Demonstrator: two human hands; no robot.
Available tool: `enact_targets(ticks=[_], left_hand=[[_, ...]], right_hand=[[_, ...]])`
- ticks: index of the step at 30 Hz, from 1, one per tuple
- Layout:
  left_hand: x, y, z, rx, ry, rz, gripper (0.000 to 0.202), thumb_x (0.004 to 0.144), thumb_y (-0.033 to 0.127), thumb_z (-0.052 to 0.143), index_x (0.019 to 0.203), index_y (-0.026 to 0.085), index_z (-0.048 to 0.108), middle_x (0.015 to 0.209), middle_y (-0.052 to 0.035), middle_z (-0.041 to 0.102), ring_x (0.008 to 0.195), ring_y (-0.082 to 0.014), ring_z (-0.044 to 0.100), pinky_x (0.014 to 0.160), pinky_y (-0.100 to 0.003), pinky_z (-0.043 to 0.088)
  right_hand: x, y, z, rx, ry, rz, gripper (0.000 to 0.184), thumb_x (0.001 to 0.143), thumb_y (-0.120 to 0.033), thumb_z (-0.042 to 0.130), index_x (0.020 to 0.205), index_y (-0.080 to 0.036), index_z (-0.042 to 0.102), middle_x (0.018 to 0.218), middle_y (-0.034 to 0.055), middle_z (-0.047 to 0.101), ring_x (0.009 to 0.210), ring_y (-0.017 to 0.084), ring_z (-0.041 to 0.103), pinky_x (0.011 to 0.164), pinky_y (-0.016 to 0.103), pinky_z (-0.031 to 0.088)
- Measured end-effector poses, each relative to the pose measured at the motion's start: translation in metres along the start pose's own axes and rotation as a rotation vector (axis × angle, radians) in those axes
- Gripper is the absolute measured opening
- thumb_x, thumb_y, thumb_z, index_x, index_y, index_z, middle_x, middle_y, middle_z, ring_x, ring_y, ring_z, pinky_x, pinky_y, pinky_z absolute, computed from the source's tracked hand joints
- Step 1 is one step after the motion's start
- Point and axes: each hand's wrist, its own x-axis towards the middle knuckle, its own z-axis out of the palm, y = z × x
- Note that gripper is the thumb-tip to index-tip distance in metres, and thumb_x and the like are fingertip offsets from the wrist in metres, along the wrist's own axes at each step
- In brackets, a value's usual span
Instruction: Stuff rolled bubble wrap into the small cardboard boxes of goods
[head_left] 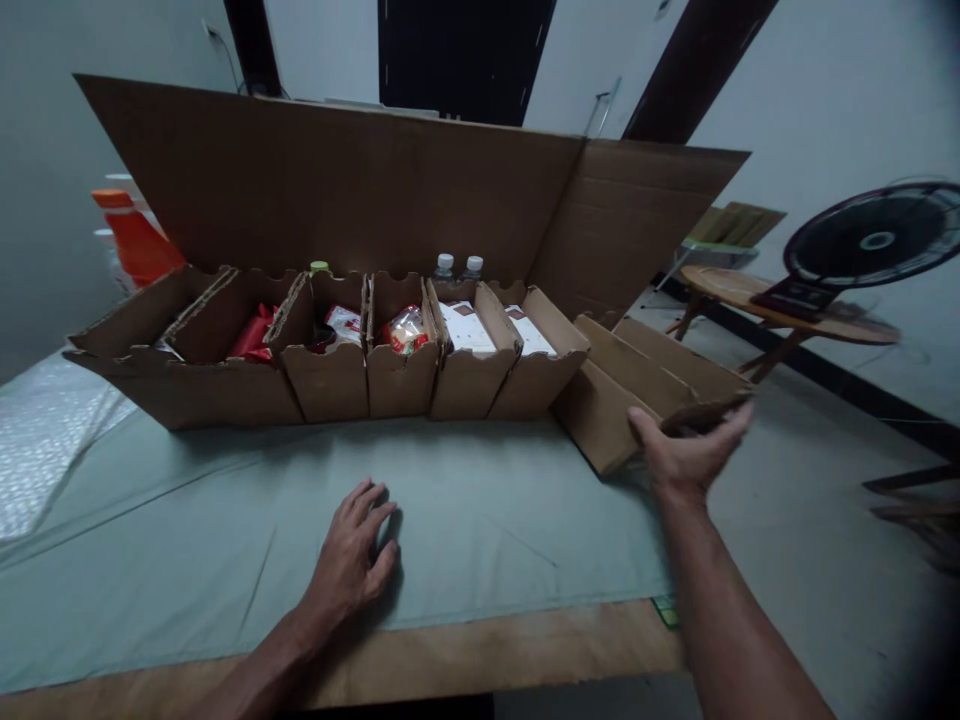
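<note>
Cloth-covered bench: right hand closed on the near flap of an empty cardboard tray at the right edge, beside filled cardboard bins; left hand open, flat near the front edge; a firm, level hold seems wise.

A row of boxes stands on the table; a loose box lies at its right.

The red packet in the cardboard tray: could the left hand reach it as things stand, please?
Probably yes. The left hand lies flat and empty on the green cloth, with nothing between it and the tray. The red packet sits in an open-topped compartment.
</note>
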Motion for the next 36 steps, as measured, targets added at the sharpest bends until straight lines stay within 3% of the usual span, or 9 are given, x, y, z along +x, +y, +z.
enact_targets(ticks=[3,6,13,17,21,26,29,32,36], left_hand=[[0.0,-0.001,0.002,0.018,0.018,0.025,0.039,0.084,0.018,0.054,0.122,0.017,0.065,0.138,-0.0164,0.06,0.137,-0.0366,0.047,0.105,-0.06,0.048],[0.0,-0.001,0.002,0.024,0.021,0.043,0.038,0.084,0.018,0.054,0.121,0.017,0.066,0.138,-0.0163,0.06,0.137,-0.0369,0.048,0.104,-0.06,0.049],[0.002,0.0,0.001,0.007,-0.001,0.025,0.037,0.085,0.018,0.054,0.12,0.02,0.065,0.137,-0.0145,0.062,0.134,-0.036,0.05,0.103,-0.059,0.049],[0.003,0.0,0.002,-0.001,0.011,0.029,0.036,0.084,0.017,0.053,0.118,0.018,0.065,0.135,-0.0165,0.062,0.133,-0.0374,0.051,0.101,-0.062,0.049],[0.004,0.001,0.003,-0.017,0.022,0.021,0.036,0.083,0.016,0.053,0.117,0.018,0.065,0.135,-0.0171,0.062,0.133,-0.0377,0.051,0.1,-0.062,0.05],[0.004,0.001,0.003,-0.032,0.029,0.01,0.036,0.082,0.015,0.053,0.115,0.018,0.067,0.134,-0.0173,0.063,0.132,-0.0386,0.052,0.1,-0.064,0.05],[0.003,0.001,0.003,-0.038,0.034,-0.004,0.036,0.081,0.015,0.053,0.114,0.018,0.067,0.134,-0.0172,0.063,0.131,-0.0384,0.052,0.099,-0.063,0.05],[0.004,0.002,0.003,-0.045,0.024,-0.009,0.037,0.081,0.014,0.052,0.114,0.019,0.067,0.136,-0.0165,0.062,0.132,-0.0376,0.052,0.1,-0.062,0.05],[0.004,0.001,0.004,-0.034,0.023,-0.021,0.036,0.08,0.015,0.053,0.113,0.019,0.068,0.134,-0.0159,0.063,0.131,-0.0373,0.053,0.1,-0.062,0.05]], right_hand=[[0.017,-0.006,0.043,0.031,0.05,0.052,0.123,0.06,-0.046,0.08,0.155,-0.005,0.014,0.158,0.0266,0.031,0.145,0.039,0.032,0.119,0.05,0.028],[0.025,-0.009,0.067,0.073,-0.028,0.013,0.127,0.057,-0.042,0.081,0.156,-0.002,0.013,0.159,0.0273,0.03,0.145,0.036,0.032,0.119,0.048,0.029],[0.035,-0.001,0.081,0.058,-0.114,-0.029,0.126,0.06,-0.045,0.078,0.156,0.002,0.011,0.159,0.0294,0.027,0.146,0.035,0.031,0.119,0.045,0.028],[0.041,-0.001,0.091,0.058,-0.159,-0.03,0.13,0.055,-0.043,0.079,0.156,-0.001,0.009,0.16,0.0271,0.025,0.148,0.038,0.027,0.122,0.05,0.024],[0.046,0.002,0.097,0.059,-0.144,-0.045,0.128,0.055,-0.046,0.08,0.156,-0.006,0.013,0.158,0.0255,0.03,0.146,0.039,0.032,0.12,0.053,0.028],[0.043,-0.004,0.087,0.007,-0.171,-0.08,0.121,0.061,-0.052,0.078,0.155,-0.01,0.015,0.155,0.0259,0.034,0.142,0.04,0.037,0.114,0.058,0.035],[0.031,-0.021,0.065,-0.081,-0.14,-0.066,0.11,0.067,-0.055,0.075,0.153,-0.009,0.026,0.148,0.0273,0.044,0.134,0.042,0.046,0.108,0.057,0.041],[0.019,-0.045,0.04,-0.108,-0.08,-0.195,0.087,0.078,-0.052,0.067,0.15,-0.014,0.036,0.13,0.0212,0.062,0.109,0.035,0.063,0.095,0.049,0.05],[0.021,-0.079,0.035,-0.228,-0.435,-0.367,0.071,0.081,-0.038,0.065,0.148,-0.026,0.044,0.089,0.004,0.074,0.07,0.024,0.067,0.069,0.035,0.051]])
